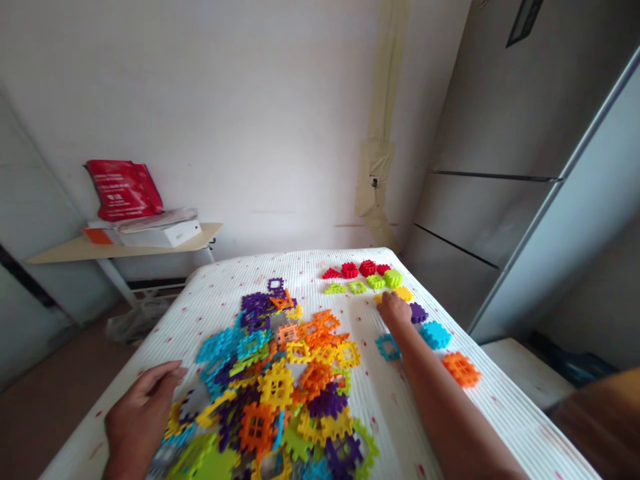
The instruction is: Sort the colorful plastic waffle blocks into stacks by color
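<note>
My right hand [395, 309] reaches to the sorted pieces on the right, its fingers closed on a yellow interlocking plastic piece [378, 299] that shows only at its edge. Just beyond it is a yellow stack [403, 293], with a purple stack [418, 313] close by. My left hand [143, 410] hovers at the left side of a mixed heap of toothed building tiles [276, 387]. Its fingers are loosely stretched and no piece shows in them. The heap holds orange, yellow, purple, blue and green tiles, some with window-like openings.
Red pieces [349, 270] and light green pieces [357, 287] form rows at the far right. Blue stack [435, 335] and orange stack [461, 369] lie nearer. A white dotted cloth [210, 290] covers the table. A side table [70, 248] and a refrigerator [480, 133] stand nearby.
</note>
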